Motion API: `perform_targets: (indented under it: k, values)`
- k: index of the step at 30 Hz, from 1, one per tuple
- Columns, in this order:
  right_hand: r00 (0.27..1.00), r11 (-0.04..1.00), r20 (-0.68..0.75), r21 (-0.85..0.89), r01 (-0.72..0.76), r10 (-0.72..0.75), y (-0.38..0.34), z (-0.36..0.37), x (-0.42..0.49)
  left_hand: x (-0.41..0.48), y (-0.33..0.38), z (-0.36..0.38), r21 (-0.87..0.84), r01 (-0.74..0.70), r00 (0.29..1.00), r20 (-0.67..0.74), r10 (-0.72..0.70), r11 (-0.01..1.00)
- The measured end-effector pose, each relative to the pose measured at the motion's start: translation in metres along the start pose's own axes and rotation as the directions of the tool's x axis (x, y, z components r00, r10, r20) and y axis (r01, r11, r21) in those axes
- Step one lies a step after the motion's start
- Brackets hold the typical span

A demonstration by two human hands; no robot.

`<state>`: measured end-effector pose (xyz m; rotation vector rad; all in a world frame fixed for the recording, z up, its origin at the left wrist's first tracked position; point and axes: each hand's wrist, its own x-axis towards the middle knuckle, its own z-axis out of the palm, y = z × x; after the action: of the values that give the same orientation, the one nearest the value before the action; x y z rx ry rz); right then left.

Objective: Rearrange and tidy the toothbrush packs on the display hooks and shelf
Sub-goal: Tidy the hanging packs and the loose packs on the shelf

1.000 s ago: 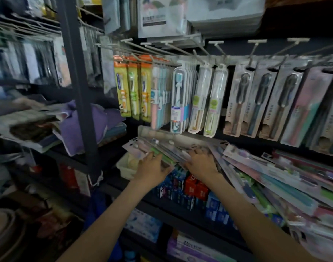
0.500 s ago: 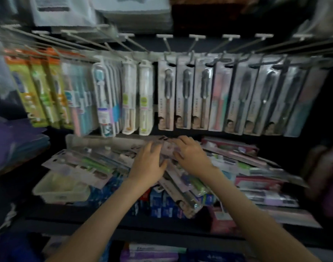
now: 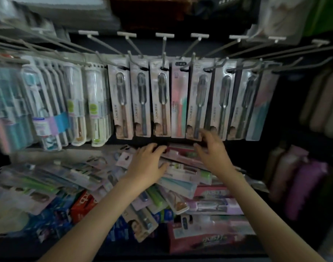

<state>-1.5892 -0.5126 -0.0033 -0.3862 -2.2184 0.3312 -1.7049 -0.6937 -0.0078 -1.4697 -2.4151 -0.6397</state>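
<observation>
The right hand (image 3: 213,152) has lifted from the loose packs (image 3: 180,184) on the near shelf (image 3: 124,251) to the hanging packs (image 3: 197,103), its grip unclear. The left hand (image 3: 147,165) stays flat on them, fingers spread. Hook-tidying likely begins.

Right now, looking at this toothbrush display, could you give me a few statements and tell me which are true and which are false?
1. A row of toothbrush packs hangs on hooks above the shelf. True.
2. Both hands are lifting a pack off a hook. False: the left hand lies flat on the heap of packs on the shelf, and the right hand reaches the lower edge of a hanging grey pack.
3. A pink pack hangs among the grey ones. True.
4. The packs on the shelf stand in a neat row. False: they lie crisscross, overlapping one another.
</observation>
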Motion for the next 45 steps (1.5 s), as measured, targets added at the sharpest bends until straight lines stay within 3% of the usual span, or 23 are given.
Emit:
perform_targets:
  k: [3,7,13,17,24,29,34,39,45]
  values:
    - [0.970,0.997,-0.233,0.057,-0.055,0.067,-0.008,-0.011,0.019,0.020,0.011,-0.004,-0.015,-0.038,0.967,-0.252,0.033,0.999]
    - [0.956,0.989,-0.263,0.105,-0.105,0.129,-0.022,-0.008,0.050,0.048,0.031,-0.009,-0.008,-0.078,0.909,-0.411,0.068,0.997]
    - [0.960,0.976,-0.221,0.173,-0.134,0.171,-0.023,0.002,0.077,0.096,0.048,-0.013,-0.035,-0.033,0.892,-0.452,0.013,0.999]
    - [0.975,0.981,-0.189,0.172,-0.083,0.116,-0.011,-0.007,0.077,0.121,0.050,-0.015,0.000,0.008,0.868,-0.496,-0.007,1.000]
    - [0.961,0.995,-0.274,0.095,-0.023,0.048,0.013,-0.034,0.074,0.145,0.066,-0.001,-0.062,0.195,0.853,-0.481,-0.201,0.979]
    - [0.970,0.998,-0.240,0.039,0.041,-0.030,0.019,-0.039,0.076,0.146,0.064,-0.006,-0.211,0.133,0.828,-0.513,-0.225,0.968]
    - [0.977,0.997,-0.200,-0.007,0.079,-0.079,0.015,-0.037,0.076,0.127,0.057,-0.016,-0.373,-0.038,0.806,-0.560,-0.192,0.927]
    - [0.975,0.992,-0.188,-0.030,0.119,-0.122,0.013,-0.033,0.068,0.119,0.049,-0.020,-0.262,-0.015,0.829,-0.543,-0.134,0.965]
    - [0.970,0.996,-0.237,0.051,0.066,-0.052,0.027,-0.037,0.046,0.121,0.055,-0.021,-0.113,0.036,0.841,-0.533,-0.091,0.993]
